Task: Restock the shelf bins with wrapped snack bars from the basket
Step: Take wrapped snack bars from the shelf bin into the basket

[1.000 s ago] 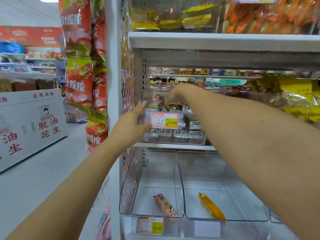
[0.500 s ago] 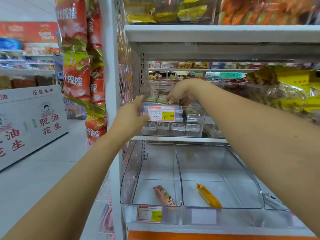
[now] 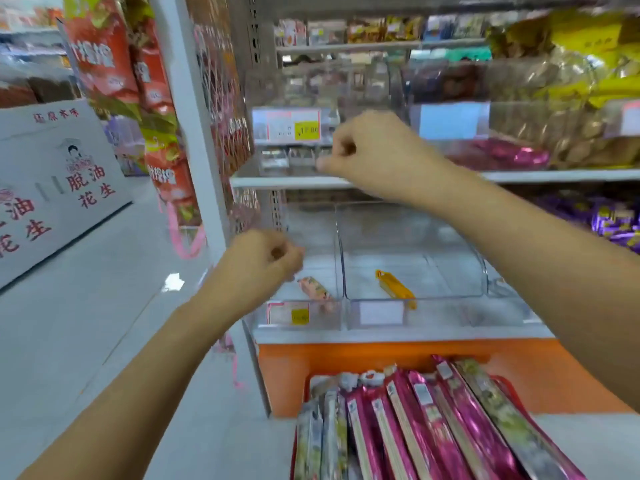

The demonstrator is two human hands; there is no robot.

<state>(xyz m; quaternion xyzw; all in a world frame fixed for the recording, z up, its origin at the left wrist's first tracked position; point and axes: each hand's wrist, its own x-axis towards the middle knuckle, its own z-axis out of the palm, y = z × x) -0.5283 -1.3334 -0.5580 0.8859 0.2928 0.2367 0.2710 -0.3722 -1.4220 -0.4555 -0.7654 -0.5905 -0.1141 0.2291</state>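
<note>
A red basket [image 3: 505, 384] at the bottom holds several long wrapped snack bars [image 3: 419, 424], pink, green and silver. Above it two clear shelf bins sit side by side. The left bin [image 3: 311, 237] holds one pink bar [image 3: 313, 289]; the right bin [image 3: 412, 237] holds one orange bar [image 3: 394, 289]. My left hand [image 3: 263, 258] hangs in front of the left bin, fingers curled, holding nothing I can see. My right hand [image 3: 363, 150] is curled in front of the upper shelf's small clear bin [image 3: 291, 157], also with nothing visible in it.
Red snack bags [image 3: 104, 57] hang on the white upright [image 3: 187, 116] to the left. A white carton [image 3: 59, 178] stands on the aisle floor. Upper shelf bins at right hold pink and yellow wrapped goods [image 3: 512, 157]. An orange base panel [image 3: 346, 362] sits below the bins.
Both hands pulled back from the upper bin with the price tag; the left dropped to the lower bin's level and curled. The view tilted down, bringing the basket of bars into sight.
</note>
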